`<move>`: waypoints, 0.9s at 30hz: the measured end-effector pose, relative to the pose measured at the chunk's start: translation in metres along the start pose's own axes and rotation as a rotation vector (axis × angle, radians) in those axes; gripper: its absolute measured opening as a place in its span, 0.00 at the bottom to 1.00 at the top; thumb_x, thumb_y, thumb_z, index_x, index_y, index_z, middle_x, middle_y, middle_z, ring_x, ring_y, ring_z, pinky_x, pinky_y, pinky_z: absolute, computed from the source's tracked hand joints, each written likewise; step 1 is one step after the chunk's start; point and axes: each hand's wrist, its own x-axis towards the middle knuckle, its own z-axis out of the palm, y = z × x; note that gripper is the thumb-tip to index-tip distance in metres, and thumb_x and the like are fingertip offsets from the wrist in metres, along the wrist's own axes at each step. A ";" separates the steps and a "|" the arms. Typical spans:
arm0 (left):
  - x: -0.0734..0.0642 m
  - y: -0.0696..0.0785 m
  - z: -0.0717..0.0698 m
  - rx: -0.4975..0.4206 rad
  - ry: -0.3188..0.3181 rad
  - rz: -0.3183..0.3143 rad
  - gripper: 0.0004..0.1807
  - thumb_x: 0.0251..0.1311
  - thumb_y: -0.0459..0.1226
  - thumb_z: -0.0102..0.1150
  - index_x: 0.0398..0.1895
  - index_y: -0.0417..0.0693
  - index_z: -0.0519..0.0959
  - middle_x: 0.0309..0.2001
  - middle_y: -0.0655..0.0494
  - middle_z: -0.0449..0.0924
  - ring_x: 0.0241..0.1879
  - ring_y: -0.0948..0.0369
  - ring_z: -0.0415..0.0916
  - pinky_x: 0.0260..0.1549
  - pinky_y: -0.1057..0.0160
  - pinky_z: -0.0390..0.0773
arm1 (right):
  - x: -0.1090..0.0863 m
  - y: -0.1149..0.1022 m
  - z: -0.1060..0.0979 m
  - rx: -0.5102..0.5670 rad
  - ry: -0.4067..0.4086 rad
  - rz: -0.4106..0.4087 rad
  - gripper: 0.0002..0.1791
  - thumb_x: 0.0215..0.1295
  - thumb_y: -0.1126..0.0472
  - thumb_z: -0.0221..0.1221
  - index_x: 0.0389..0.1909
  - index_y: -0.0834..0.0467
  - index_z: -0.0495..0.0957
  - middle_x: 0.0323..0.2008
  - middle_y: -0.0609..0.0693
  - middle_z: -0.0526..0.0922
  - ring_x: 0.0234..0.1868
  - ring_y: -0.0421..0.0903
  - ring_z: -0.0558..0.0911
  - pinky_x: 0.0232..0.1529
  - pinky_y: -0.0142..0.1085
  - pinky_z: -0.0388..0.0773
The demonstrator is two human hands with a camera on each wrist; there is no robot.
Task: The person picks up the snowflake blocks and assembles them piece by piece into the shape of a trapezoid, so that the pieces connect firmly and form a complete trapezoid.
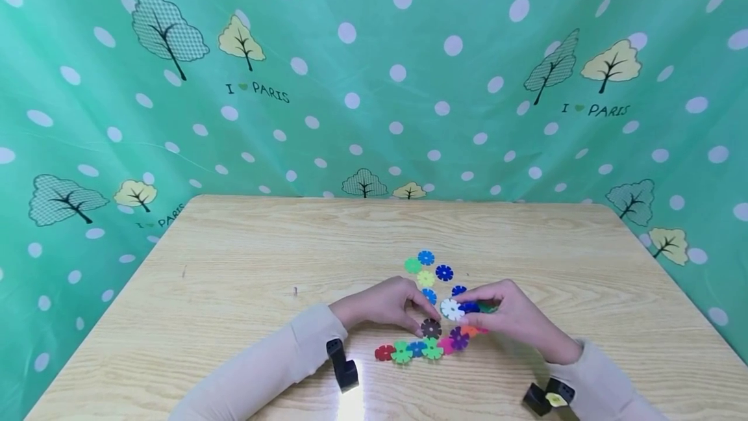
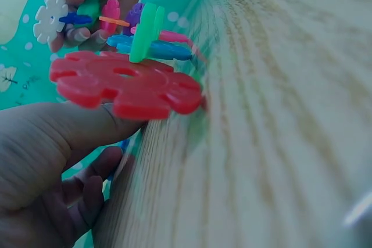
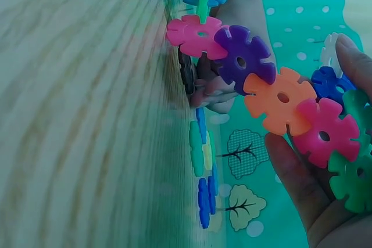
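Observation:
Thumb and fingers of my right hand [image 1: 513,317] hold one end of a curved chain of flower-shaped interlocking discs, near its white disc [image 1: 451,308]. From there the chain runs through blue, green, pink, an orange disc [image 3: 281,101] and a purple disc [image 3: 243,61]. It curves on past more pink, green and blue pieces to a red disc [image 2: 125,85] at the left end. Low over the table, my left hand [image 1: 393,305] pinches a loose dark brown disc [image 1: 431,328] at its edge. That disc is close to the white one and separate from it.
Behind the hands lie several loose discs on the wooden table [image 1: 245,258], among them a yellow disc [image 1: 426,278], a light green disc [image 1: 412,266] and a dark blue disc [image 1: 444,272]. A green dotted curtain [image 1: 374,115] hangs along the table's back edge.

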 end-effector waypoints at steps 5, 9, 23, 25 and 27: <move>0.000 0.001 0.000 -0.024 -0.005 -0.025 0.15 0.46 0.35 0.72 0.41 0.53 0.85 0.39 0.68 0.84 0.24 0.75 0.68 0.26 0.75 0.70 | 0.001 -0.002 0.000 -0.008 -0.010 -0.001 0.14 0.56 0.61 0.66 0.42 0.62 0.84 0.41 0.55 0.85 0.41 0.36 0.81 0.41 0.30 0.77; 0.000 0.001 0.001 -0.017 -0.005 -0.037 0.15 0.47 0.35 0.71 0.41 0.53 0.85 0.37 0.71 0.83 0.23 0.73 0.65 0.27 0.75 0.70 | 0.001 -0.002 0.001 0.003 -0.017 -0.008 0.13 0.56 0.61 0.66 0.42 0.62 0.84 0.41 0.55 0.86 0.39 0.35 0.81 0.39 0.30 0.77; -0.017 -0.006 -0.007 -0.105 0.122 -0.120 0.15 0.49 0.24 0.66 0.38 0.50 0.84 0.34 0.65 0.77 0.34 0.71 0.74 0.35 0.73 0.78 | 0.001 -0.002 0.005 -0.060 0.032 -0.003 0.14 0.55 0.57 0.67 0.42 0.59 0.84 0.41 0.52 0.86 0.45 0.42 0.82 0.46 0.32 0.76; -0.018 -0.007 -0.009 -0.122 0.155 -0.122 0.13 0.50 0.24 0.64 0.37 0.49 0.84 0.34 0.64 0.78 0.33 0.71 0.75 0.36 0.72 0.78 | 0.001 -0.003 0.006 -0.100 0.046 -0.002 0.15 0.55 0.56 0.67 0.42 0.59 0.84 0.42 0.51 0.86 0.46 0.45 0.83 0.47 0.36 0.78; -0.020 -0.007 -0.010 -0.133 0.174 -0.130 0.12 0.51 0.25 0.64 0.37 0.49 0.84 0.34 0.64 0.80 0.33 0.70 0.76 0.36 0.71 0.78 | 0.002 -0.004 0.007 -0.120 0.064 0.017 0.15 0.54 0.55 0.67 0.42 0.57 0.84 0.42 0.50 0.86 0.47 0.47 0.82 0.49 0.42 0.78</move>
